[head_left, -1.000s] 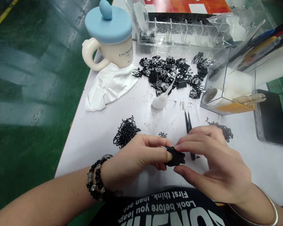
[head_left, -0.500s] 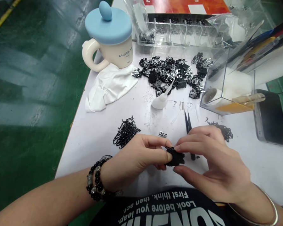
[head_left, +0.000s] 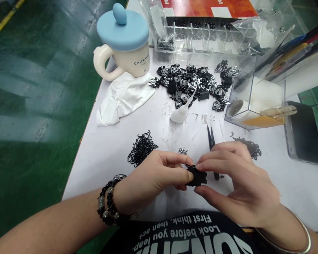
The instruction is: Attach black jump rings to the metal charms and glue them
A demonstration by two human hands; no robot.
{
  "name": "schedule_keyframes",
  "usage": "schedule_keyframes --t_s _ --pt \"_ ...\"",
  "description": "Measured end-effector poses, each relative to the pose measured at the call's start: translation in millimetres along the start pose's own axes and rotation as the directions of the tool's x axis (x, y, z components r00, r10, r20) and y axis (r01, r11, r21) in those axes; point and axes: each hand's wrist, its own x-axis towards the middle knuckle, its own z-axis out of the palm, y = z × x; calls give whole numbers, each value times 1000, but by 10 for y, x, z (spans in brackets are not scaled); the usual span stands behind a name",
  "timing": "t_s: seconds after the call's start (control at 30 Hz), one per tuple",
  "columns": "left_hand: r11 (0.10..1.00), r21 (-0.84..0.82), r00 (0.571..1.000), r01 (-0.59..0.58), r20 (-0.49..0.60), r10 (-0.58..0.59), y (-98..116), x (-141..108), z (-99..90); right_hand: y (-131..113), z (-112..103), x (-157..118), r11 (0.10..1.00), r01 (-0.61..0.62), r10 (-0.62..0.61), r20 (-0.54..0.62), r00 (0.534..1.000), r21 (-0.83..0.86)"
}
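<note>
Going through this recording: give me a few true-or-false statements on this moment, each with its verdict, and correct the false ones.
1. The left hand and right hand pinch a small black part between them. True.
2. The right hand holds the tweezers. False: they lie on the table, partly hidden by that hand.
3. A beaded bracelet circles the left wrist. True.
4. The mug stands without a lid. False: a blue lid sits on it.

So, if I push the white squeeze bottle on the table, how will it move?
It will probably roll or swivel: its rounded body lies on its side. It looks light, likely soft plastic. The thin nozzle may bend or snag on the black parts.
</note>
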Motion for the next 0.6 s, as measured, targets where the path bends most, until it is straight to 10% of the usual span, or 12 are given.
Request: schedule_keyframes --t_s 0.27,0.6 --pt "938 288 976 -192 -46 214 -26 -78 61 6 -6 -18 996 86 -86 -20 996 -3" --pt "126 847 622 -516 269 736 -78 -192 77 11 -55 -96 954 188 -213 -87 973 -233"
